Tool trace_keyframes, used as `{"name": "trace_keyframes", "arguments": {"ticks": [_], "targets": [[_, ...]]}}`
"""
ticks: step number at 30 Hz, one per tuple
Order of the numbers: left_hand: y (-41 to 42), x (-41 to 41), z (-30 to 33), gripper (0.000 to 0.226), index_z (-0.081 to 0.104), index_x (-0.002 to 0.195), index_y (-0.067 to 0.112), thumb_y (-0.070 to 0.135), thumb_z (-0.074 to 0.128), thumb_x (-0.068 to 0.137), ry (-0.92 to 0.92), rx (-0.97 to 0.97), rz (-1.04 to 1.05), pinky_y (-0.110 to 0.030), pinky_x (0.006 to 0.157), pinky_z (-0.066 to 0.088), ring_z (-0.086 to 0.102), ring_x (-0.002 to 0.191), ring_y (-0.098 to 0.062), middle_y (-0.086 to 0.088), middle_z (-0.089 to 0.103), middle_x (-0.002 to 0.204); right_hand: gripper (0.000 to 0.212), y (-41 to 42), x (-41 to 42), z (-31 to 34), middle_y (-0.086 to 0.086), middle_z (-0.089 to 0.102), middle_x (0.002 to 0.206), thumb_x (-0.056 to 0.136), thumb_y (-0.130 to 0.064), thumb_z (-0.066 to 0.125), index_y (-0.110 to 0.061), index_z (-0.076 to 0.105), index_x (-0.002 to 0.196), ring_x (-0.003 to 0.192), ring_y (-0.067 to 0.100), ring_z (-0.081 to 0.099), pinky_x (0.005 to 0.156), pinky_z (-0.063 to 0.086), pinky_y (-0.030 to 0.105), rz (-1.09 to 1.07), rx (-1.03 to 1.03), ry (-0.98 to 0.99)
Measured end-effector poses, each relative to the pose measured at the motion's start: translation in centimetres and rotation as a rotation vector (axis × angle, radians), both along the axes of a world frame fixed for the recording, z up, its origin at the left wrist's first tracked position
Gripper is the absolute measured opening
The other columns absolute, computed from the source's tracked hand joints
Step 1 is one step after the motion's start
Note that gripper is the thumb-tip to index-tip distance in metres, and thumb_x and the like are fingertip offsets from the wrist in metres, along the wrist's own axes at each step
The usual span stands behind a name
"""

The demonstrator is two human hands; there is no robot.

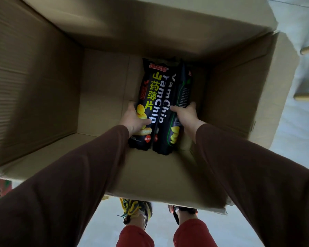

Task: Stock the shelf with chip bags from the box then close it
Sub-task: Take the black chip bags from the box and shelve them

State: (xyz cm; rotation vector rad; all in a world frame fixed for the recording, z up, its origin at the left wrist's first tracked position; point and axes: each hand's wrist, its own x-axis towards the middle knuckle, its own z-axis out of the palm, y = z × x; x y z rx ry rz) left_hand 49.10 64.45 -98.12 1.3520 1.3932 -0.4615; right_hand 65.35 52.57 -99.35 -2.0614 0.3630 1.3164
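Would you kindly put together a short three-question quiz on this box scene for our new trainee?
1. True or false: the left hand and the right hand each grip a chip bag inside the box.
2. Multiple choice: how do the left bag and the right bag lie? A) side by side, touching; B) in opposite corners; C) one outside the box.
3. Fill in: the English words on the bags read "Yam ____".

Key: 1 true; 2 A; 3 Chip.
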Motion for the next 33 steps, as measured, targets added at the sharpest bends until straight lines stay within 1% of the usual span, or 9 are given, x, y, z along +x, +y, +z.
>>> {"name": "trace_keyframes", "arguments": {"ticks": [4,9,11,13,16,21,25,29,33], "targets": [[1.8,-2.4,0.0,0.092,0.033,0.150,0.014,0.022,0.088,0.076,0.032,0.054,0.017,-0.041,0.103,0.049,0.058,0.120,-0.027,-0.003,0.058,0.133,0.044,0.3,-0.6,0.1,0.016,0.063,0.125,0.094,-0.010,0.066,-0.012,0.049,0.135,0.105,0.029,0.066,0.095,0.056,0.046,-0.043,0.021,0.014],[2.1,-2.9,-0.2,0.085,0.037,0.144,0.013,0.024,0.088,0.077,0.030,0.042,0.038,-0.045,0.104,0.048,0.058,0.119,-0.026,-0.003,0.059,0.128,0.040,0.2,-0.2,0.1,0.011,0.063,0.126,0.101,-0.012,0.057,-0.011,0.052,0.140,0.103,0.022,0.060,0.090,0.052,0.035,0.037,0.011,-0.078],[2.1,-2.9,-0.3,0.083,0.039,0.142,0.013,0.026,0.088,0.076,0.025,0.047,0.036,-0.047,0.104,0.049,0.059,0.117,-0.027,0.000,0.060,0.123,0.035,0.7,-0.6,0.5,0.008,0.065,0.124,0.102,-0.026,0.058,-0.013,0.055,0.135,0.110,0.025,0.064,0.101,0.052,0.042,0.034,0.056,-0.025],[2.0,-3.0,-0.6,0.086,0.039,0.142,0.014,0.028,0.089,0.074,0.027,0.053,0.035,-0.048,0.103,0.049,0.060,0.116,-0.027,0.001,0.060,0.121,0.050,1.2,-1.0,0.7,0.010,0.064,0.132,0.099,-0.045,0.061,-0.015,0.051,0.138,0.120,0.029,0.063,0.110,0.047,0.052,0.003,0.109,0.070],[2.0,-3.0,-0.8,0.089,0.040,0.141,0.017,0.032,0.091,0.070,0.023,0.057,0.036,-0.049,0.103,0.050,0.061,0.116,-0.027,-0.001,0.062,0.127,0.107,2.0,-1.8,0.9,0.008,0.036,0.161,0.079,-0.067,0.073,-0.021,0.020,0.159,0.145,0.030,0.040,0.119,0.034,0.051,0.115,0.052,-0.009],[2.2,-3.5,-1.0,0.095,0.038,0.143,0.020,0.036,0.091,0.067,0.013,0.056,0.036,-0.050,0.101,0.052,0.062,0.115,-0.026,0.000,0.063,0.127,0.135,3.6,-3.5,0.1,0.008,0.021,0.166,0.064,-0.066,0.085,-0.022,0.002,0.162,0.152,0.032,0.023,0.122,0.027,0.049,0.391,-0.025,-0.136],[2.2,-3.5,-1.0,0.100,0.037,0.145,0.019,0.038,0.092,0.065,0.024,0.059,0.028,-0.049,0.102,0.051,0.062,0.117,-0.026,-0.001,0.063,0.131,0.116,4.2,-2.9,-0.2,0.014,0.034,0.155,0.074,-0.052,0.082,-0.021,0.010,0.160,0.143,0.039,0.034,0.119,0.033,0.048,0.482,-0.165,-0.122],[2.3,-3.3,-0.9,0.100,0.035,0.148,0.018,0.037,0.091,0.068,0.034,0.045,0.018,-0.050,0.104,0.049,0.059,0.121,-0.028,-0.003,0.060,0.135,0.070,1.7,-1.8,0.2,0.002,0.061,0.117,0.077,-0.026,0.080,-0.019,0.039,0.132,0.109,0.028,0.065,0.097,0.055,0.044,0.167,0.014,-0.054],[2.4,-3.3,-0.9,0.097,0.036,0.147,0.016,0.033,0.091,0.070,0.034,0.030,0.024,-0.049,0.105,0.048,0.058,0.122,-0.028,-0.003,0.059,0.134,0.047,-0.6,-1.0,0.8,0.004,0.064,0.123,0.090,-0.023,0.064,-0.019,0.048,0.134,0.107,0.024,0.065,0.098,0.054,0.044,0.013,0.041,-0.044]]}}
